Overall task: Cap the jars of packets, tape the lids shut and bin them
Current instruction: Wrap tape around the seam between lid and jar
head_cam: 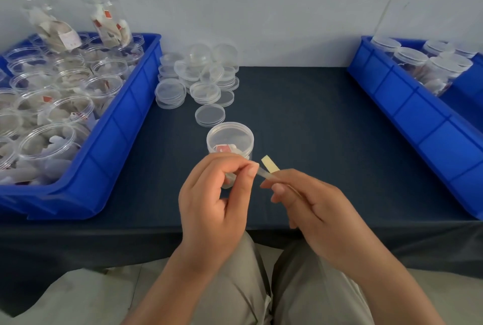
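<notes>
Hands first: what are they doing?

Left hand (209, 194) and right hand (308, 199) meet just over the near edge of the table (313, 128). Each grip is pinched on one short strip of tape (269, 164), and its yellowish end sticks up past the right fingers.

And the jar?

One capped jar (230, 141) stands on the table right behind the left hand, partly hidden by it. I can see a red-and-white packet (223, 148) inside.

Farther back?

A loose lid (210, 115) lies just behind the jar, then a heap of clear lids (198, 73) toward the wall. The blue bin on the left (125, 120) holds open jars (47, 141) of packets, and the blue bin on the right (407, 105) holds jars with lids on (410, 56).
</notes>
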A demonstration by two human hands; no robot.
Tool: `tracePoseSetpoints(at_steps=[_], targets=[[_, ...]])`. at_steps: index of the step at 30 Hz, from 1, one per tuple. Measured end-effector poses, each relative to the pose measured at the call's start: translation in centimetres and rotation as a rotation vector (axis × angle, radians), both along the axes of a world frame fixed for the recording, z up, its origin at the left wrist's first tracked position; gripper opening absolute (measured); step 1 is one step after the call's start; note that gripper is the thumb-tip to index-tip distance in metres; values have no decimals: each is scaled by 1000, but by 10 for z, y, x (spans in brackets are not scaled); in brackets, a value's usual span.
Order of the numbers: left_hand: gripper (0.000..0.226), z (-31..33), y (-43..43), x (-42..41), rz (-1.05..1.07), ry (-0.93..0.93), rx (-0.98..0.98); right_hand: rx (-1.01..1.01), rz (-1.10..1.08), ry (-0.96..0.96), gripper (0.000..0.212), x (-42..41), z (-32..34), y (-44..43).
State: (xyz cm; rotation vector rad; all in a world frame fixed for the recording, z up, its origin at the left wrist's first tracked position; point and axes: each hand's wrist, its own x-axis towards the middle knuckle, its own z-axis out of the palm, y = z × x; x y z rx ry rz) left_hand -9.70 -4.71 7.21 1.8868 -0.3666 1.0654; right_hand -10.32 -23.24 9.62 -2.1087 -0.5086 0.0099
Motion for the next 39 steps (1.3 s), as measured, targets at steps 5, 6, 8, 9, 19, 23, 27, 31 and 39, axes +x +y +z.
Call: tracePoseSetpoints(at_steps=[5, 6, 8, 9, 19, 23, 27, 31, 39], targets=[[12, -9, -4, 4, 6, 61, -41, 10, -42, 38, 30, 8, -1, -1], [12, -11, -4, 5, 1, 52, -44, -8, -43, 30, 29, 9, -2, -1], [11, -18, -2, 9, -6, 23, -51, -47, -49, 1, 27, 13, -3, -2], [12, -24, 0, 12, 15, 22, -58, -76, -52, -19, 26, 15, -3, -2], [104, -52, 14, 61, -61, 570, -345, -260, -66, -8, 23, 51, -4, -2], [79, -45, 26, 65, -69, 590, -336, -300, -28, 84, 26, 58, -7, 0], [68, -37, 29, 60, -145, 680, -342, -313, -22, 130, 31, 64, -9, 4], [47, -27, 28, 54, -217, 677, -272, -259, -35, 155, 34, 70, -9, 9], [34, -26, 26, 55, -213, 673, -249, -291, -48, 148, 30, 76, -9, 12]])
